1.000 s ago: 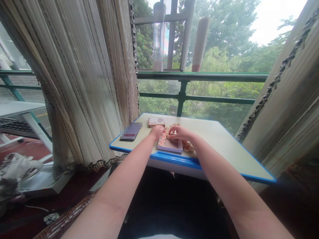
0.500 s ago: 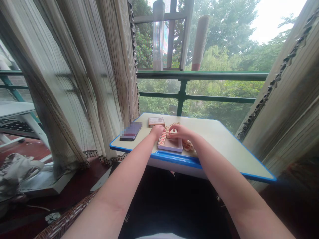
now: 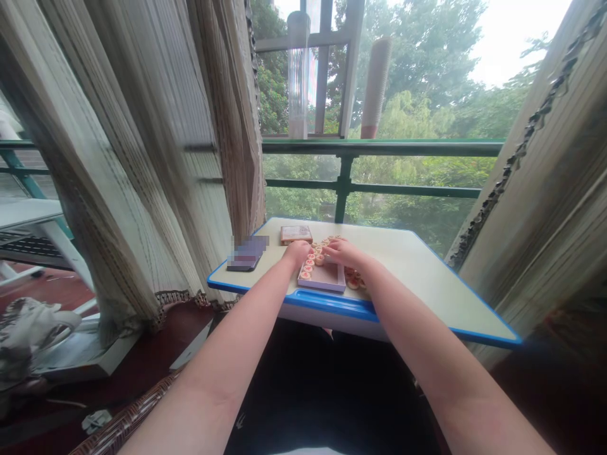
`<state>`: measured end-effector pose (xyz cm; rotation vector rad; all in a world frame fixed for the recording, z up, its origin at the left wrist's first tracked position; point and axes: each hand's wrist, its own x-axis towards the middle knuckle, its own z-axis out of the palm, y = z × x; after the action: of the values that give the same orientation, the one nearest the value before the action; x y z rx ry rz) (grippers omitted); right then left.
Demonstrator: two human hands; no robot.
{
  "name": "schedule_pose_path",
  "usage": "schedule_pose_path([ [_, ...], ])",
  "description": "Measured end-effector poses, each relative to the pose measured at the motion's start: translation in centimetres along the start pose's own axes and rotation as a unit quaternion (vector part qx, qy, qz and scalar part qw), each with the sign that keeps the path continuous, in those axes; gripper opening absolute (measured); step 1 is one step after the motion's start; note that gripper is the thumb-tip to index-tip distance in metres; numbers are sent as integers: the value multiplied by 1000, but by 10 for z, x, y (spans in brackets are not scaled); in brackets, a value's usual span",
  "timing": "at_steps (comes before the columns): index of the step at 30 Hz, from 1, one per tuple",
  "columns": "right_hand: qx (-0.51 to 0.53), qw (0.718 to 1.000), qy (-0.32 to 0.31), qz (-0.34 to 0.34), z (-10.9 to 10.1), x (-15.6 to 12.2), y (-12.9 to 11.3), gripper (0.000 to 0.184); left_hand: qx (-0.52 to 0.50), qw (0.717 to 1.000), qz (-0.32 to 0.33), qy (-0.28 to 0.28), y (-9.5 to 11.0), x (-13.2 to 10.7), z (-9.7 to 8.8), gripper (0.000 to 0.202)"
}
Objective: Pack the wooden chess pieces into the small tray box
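A shallow pale box holds round wooden Chinese chess pieces with red characters. Some of these pieces line its left side, and another piece lies beside that row. My left hand is at the box's far left corner, its fingers curled; whatever they grip is hidden. Over the far right part of the box, my right hand has its fingers apart, close to the pieces and holding nothing visible. More loose pieces lie on the table right of the box, partly under my right wrist, and others lie beyond the hands.
The cream table has a blue rim. A flat brown box stands behind my left hand, and a dark flat object, partly pixelated, lies at the left. Curtains hang beside the table; a green railing runs behind it.
My right hand's fingers have opened and moved off a piece, which now lies in the box beside the left row. My left hand has stayed at the corner. The view has shifted slightly.
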<state>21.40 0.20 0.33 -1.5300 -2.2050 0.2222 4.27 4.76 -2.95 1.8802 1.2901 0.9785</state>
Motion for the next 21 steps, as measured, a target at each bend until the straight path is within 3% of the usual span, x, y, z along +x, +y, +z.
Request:
schedule_pose_path([
  [15, -102, 988, 58, 104, -2, -1, 12, 17, 13, 1000, -15, 6, -4, 3, 3, 18],
  [21, -100, 988, 49, 107, -2, -1, 11, 10, 24, 1000, -18, 7, -5, 4, 4, 17],
])
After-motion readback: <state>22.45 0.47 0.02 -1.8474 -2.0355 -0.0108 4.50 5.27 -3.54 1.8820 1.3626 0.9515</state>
